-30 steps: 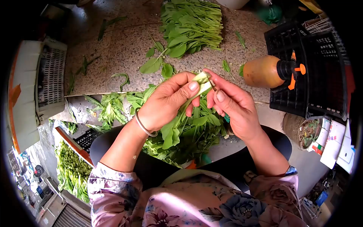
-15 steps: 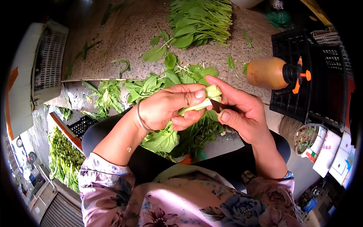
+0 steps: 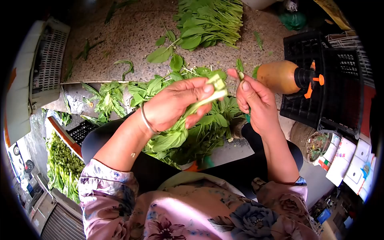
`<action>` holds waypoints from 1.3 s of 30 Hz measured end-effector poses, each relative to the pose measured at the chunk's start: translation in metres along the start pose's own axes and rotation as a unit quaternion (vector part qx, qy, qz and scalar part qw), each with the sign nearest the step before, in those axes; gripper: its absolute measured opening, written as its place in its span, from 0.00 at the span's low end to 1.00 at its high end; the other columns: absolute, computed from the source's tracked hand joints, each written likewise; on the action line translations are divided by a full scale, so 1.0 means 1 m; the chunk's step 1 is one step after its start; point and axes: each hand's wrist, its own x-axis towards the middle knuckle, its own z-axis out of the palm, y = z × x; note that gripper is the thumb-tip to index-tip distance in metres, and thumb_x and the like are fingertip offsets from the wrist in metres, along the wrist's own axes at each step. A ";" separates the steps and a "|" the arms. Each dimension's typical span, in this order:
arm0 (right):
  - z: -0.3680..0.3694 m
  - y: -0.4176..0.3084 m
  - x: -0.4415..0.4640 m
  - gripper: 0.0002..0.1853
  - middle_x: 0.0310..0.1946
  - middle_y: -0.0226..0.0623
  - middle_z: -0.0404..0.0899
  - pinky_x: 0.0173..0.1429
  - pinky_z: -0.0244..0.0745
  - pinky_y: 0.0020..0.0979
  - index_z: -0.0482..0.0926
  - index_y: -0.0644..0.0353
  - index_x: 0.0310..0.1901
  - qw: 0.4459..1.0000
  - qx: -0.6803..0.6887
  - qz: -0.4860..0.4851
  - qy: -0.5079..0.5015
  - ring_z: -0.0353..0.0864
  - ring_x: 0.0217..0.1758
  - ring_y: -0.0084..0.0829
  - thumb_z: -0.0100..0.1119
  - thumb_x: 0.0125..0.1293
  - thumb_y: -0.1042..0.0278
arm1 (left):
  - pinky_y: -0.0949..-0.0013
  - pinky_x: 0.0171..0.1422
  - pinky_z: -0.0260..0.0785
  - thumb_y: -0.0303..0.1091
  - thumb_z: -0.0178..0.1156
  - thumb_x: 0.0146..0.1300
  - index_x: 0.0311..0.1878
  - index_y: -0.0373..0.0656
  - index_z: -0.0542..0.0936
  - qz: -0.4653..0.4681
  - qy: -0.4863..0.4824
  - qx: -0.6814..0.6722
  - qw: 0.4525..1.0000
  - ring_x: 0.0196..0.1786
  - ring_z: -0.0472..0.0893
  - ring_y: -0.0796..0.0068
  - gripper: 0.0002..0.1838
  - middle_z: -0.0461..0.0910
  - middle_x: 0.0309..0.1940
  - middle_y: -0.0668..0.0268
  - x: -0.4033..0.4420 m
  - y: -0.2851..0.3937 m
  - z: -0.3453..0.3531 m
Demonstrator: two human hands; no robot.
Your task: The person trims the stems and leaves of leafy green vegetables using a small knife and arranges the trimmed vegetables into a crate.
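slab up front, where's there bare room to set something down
Widest: left of the stacked greens, toward the pale crate; stray leaves dot that part of the slab. Smaller: between the stacked greens and the black crate, beyond the bottle, beside a small leaf. Crowded: the near edge by the left hand, under loose greens.

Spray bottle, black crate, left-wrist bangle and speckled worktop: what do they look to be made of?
Spray bottle: probably plastic; amber body, smooth sheen, bright orange parts.
Black crate: likely moulded plastic, judging by its lattice openings.
Bangle: seemingly metal, smooth and silvery with a pale shine.
Worktop: granite or terrazzo, from the speckles; I can't tell which.
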 end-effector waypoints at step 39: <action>-0.016 0.025 -0.010 0.17 0.34 0.36 0.79 0.19 0.56 0.15 0.74 0.64 0.48 0.992 0.003 0.065 0.111 0.77 0.28 0.20 0.56 0.62 0.63 | 0.66 0.34 0.71 0.38 0.51 0.63 0.40 0.36 0.70 -0.075 -0.071 0.428 0.898 0.29 0.79 0.68 0.13 0.76 0.24 0.58 0.017 -0.025 0.008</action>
